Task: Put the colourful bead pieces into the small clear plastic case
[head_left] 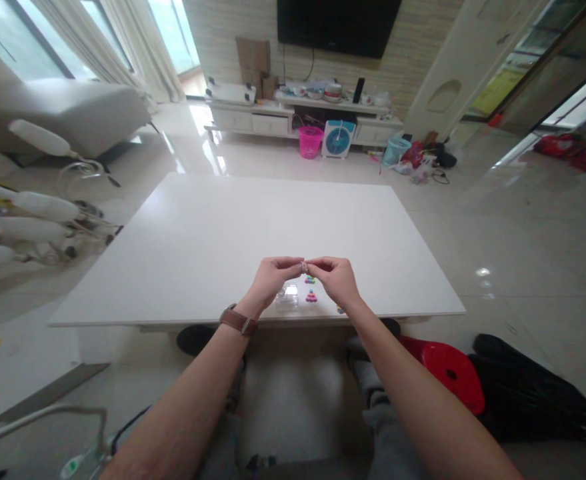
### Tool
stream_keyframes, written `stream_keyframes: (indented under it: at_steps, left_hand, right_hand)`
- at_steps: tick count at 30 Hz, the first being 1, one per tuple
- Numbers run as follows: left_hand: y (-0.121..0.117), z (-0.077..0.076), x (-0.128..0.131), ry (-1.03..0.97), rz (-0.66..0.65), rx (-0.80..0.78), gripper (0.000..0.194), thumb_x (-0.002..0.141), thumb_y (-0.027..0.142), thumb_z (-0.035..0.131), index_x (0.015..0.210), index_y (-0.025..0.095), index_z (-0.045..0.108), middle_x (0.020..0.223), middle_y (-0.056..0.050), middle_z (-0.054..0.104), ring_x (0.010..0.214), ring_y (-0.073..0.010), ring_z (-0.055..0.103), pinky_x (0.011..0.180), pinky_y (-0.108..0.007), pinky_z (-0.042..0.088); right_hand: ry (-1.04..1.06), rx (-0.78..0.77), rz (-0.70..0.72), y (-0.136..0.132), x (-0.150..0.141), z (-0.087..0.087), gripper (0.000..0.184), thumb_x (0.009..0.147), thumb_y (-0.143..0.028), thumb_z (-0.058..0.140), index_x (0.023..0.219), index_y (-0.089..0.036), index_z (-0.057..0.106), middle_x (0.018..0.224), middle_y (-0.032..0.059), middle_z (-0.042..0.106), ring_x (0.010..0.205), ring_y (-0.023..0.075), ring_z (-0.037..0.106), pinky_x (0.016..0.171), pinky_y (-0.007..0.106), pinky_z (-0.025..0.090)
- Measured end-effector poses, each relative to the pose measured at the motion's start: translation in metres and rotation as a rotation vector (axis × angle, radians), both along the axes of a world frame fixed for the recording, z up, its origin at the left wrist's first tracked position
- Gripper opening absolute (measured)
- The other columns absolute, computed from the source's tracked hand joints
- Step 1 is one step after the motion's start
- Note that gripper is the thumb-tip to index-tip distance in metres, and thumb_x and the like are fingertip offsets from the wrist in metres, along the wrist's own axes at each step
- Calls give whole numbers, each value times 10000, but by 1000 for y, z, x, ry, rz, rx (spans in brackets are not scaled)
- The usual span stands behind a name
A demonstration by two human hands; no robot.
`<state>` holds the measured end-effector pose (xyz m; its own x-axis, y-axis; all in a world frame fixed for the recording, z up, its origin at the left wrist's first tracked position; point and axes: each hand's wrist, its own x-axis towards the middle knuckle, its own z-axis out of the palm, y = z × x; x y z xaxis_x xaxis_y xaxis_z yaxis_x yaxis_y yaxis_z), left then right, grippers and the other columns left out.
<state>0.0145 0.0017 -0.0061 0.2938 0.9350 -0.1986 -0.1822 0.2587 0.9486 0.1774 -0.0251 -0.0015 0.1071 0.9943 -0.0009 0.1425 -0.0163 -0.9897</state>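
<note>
My left hand (273,279), with a brown-strapped watch (239,321) on its wrist, pinches a small pale piece (303,267) between thumb and fingers. The fingertips of my right hand (339,277) close on the same piece from the other side. It is too small for me to tell its kind. Just below lie a green-and-blue bead-like cluster (310,280) and a pink-and-red one (311,296), roughly triangular. A clear plastic box (287,298) stands on the table beside them. Part of another colourful piece (341,309) shows by my right wrist.
The white table (283,213) stretches out in front of me. A red stool (453,375) and a black bag or garment (527,393) are at the right. Beyond the table are a pink basket (311,143), a fan (337,139) and a low cabinet (237,121).
</note>
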Motion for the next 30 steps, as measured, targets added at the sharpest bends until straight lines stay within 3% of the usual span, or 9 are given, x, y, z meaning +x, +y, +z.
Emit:
stream_keyframes:
  at_steps: [8,17,23,30]
  left_hand:
    - [0,-2,1,-2,-14,-11,404,603,382,918,900,128,817,898,-122,796,858,-229,717,883,-377,544]
    - [3,-5,-1,115,63,56,347,595,321,900,853,115,794,820,-102,786,791,-204,713,811,-355,569]
    - [4,-5,-2,156,49,101,307,643,312,870,866,115,792,844,-112,792,820,-215,726,830,-361,569]
    - [3,-2,-3,108,7,35,306,677,275,859,921,108,780,872,-106,797,843,-206,736,880,-363,577]
  right_hand:
    - [101,-29,-30,4,-1,-7,244,703,-402,816,781,-179,757,749,66,762,697,201,707,657,321,588]
    - [-21,-26,-16,-1,-4,-4,324,681,-438,854,849,-170,788,836,82,785,810,237,735,769,346,590]
    - [-48,-8,-34,-1,-6,-5,266,723,-416,820,849,-184,790,810,70,783,764,238,732,713,351,604]
    - [-49,-6,-47,2,-4,-10,230,727,-370,799,820,-160,786,753,69,772,702,208,721,690,327,597]
